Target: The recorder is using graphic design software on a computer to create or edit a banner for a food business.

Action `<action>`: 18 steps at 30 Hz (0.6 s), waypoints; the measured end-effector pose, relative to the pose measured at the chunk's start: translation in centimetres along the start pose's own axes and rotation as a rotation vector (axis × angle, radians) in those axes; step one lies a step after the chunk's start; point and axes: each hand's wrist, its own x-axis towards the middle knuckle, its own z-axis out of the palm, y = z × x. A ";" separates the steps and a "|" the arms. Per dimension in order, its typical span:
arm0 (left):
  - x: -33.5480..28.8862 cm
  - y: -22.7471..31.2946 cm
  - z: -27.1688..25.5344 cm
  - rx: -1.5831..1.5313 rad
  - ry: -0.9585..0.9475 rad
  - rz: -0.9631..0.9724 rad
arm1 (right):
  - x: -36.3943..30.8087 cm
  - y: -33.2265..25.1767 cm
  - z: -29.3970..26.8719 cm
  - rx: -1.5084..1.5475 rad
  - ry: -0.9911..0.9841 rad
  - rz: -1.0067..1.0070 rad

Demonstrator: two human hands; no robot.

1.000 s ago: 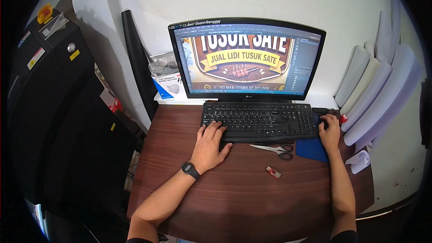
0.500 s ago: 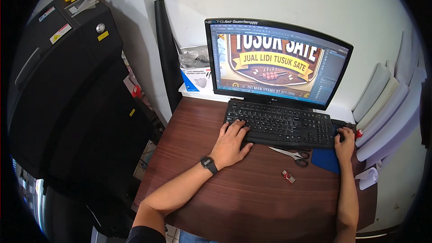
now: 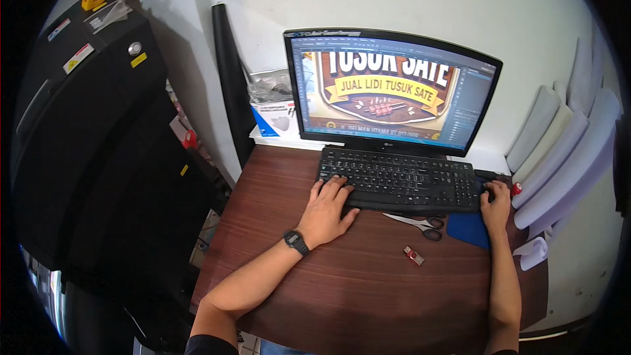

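My left hand, with a black digital watch on its wrist, rests with fingers spread over the lower left keys of a black keyboard. Its thumb lies near the keyboard's front edge. To the right of the keyboard, my right hand curls over a dark computer mouse, which it mostly hides. A blue mouse pad lies beneath. Behind the keyboard stands a black-framed monitor showing a brown and yellow banner design in an editing program.
In front of the keyboard lie scissors and a red and silver USB stick on the brown desk. A face mask box stands left of the monitor. Rolls of material lean at right; a large black machine fills the left.
The whole view has shifted slightly, so the desk and monitor sit further left in the picture. Both hands keep their places on the keyboard and mouse.
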 end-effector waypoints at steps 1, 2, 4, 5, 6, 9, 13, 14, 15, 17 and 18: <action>-0.1 -0.1 -0.1 0.006 0.001 -0.011 | 0.1 -0.3 0.0 -0.005 -0.003 -0.001; -0.1 -0.1 -0.1 -0.001 -0.004 -0.001 | 0.1 -0.5 0.0 -0.011 -0.006 -0.001; 0.0 0.0 -0.2 0.010 0.009 -0.016 | 0.1 -0.5 0.0 -0.007 -0.001 0.014; 0.0 0.0 -0.2 0.013 0.015 -0.006 | 0.1 -0.5 0.0 0.006 0.003 0.020; 0.0 0.0 -0.2 0.010 0.008 0.001 | 0.0 -0.5 0.1 0.002 0.004 0.029; 0.5 0.4 0.0 0.014 0.031 0.010 | 0.0 0.2 -0.3 -0.025 0.025 0.015; 0.5 0.1 -0.2 0.019 0.051 0.015 | 0.1 0.1 0.4 -0.010 0.055 -0.028; 0.4 0.3 -0.4 0.023 0.038 0.006 | 0.2 -0.1 0.6 -0.009 0.054 -0.027; 0.5 0.3 -0.2 0.021 0.033 0.010 | 0.2 -0.1 0.5 -0.014 0.044 -0.004; 0.4 0.4 -0.2 0.027 0.024 0.015 | 0.2 -0.4 0.2 -0.017 0.041 0.019; 0.5 0.5 -0.2 0.027 0.022 0.008 | 0.1 -0.5 0.0 -0.014 0.034 0.030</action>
